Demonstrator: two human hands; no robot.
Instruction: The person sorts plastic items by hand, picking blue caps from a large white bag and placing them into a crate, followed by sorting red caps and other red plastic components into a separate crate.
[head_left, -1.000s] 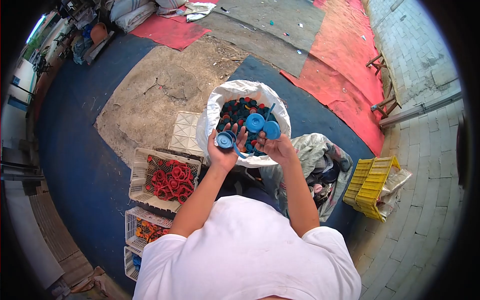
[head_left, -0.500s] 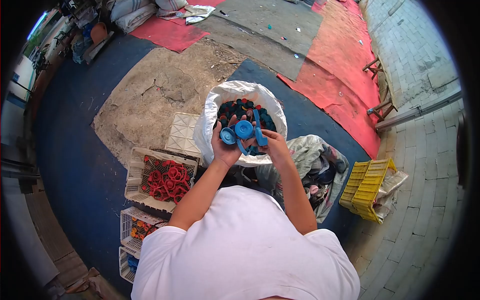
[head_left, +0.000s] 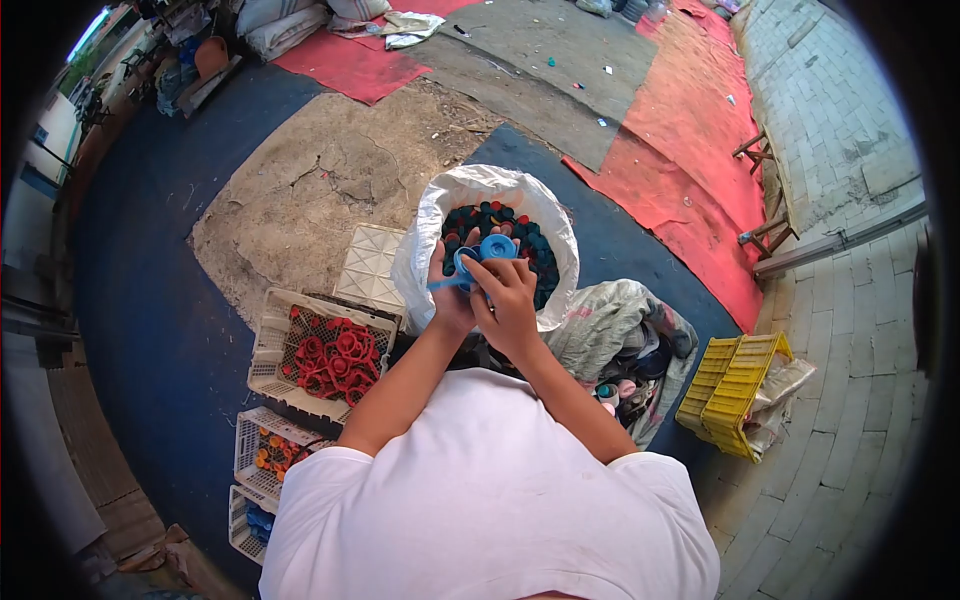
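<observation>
Above an open white woven sack [head_left: 424, 245], my left hand [head_left: 453, 308] is turned palm up and holds blue plastic lids. One round blue lid [head_left: 498, 246] rests toward its fingertips; a second blue lid [head_left: 464, 260] sits closer to the thumb. A flat blue strip [head_left: 446, 284] sticks out to the left across the palm. My right hand [head_left: 508, 298] reaches over from the right, its fingers bent onto the blue pieces and partly covering them. Inside the sack lie many dark green caps [head_left: 540, 262] with some red ones.
Left of me stand a crate of red rings [head_left: 345, 358], a crate of orange pieces [head_left: 275, 452] and a crate of blue pieces [head_left: 256, 520]. At right are a stuffed sack [head_left: 640, 350] and a yellow crate [head_left: 735, 395] near the brick wall [head_left: 850, 330].
My right hand has moved left, from beside the lids to over my left palm. The blue strip, formerly upright at the right, now lies toward the left. The view has shifted slightly.
</observation>
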